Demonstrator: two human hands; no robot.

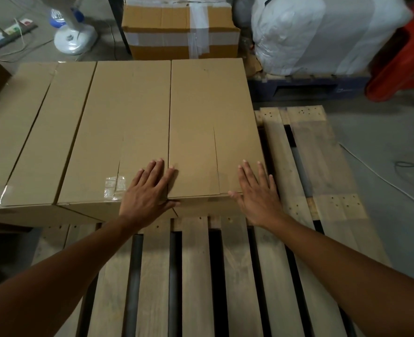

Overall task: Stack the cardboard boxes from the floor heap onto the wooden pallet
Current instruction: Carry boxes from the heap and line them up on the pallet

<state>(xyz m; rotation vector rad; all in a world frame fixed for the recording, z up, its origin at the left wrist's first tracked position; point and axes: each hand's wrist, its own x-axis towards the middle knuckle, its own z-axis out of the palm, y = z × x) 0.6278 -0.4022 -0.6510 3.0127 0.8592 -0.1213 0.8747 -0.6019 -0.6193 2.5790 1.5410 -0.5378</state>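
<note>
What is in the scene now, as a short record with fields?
wooden pallet: slats visible in front and right of boxes
boxes: three cardboard boxes side by side on its far part
left hand: flat over the gap between middle box and right box
right hand: flat on the right box's near right corner
behind: taped box, white wrapped bundle, fan base

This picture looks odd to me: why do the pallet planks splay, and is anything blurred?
Head view: the wide-angle lens splays the slatted wooden pallet; light is dim; the bright orange object is smeared; the brown cardboard boxes look sharp.
</note>
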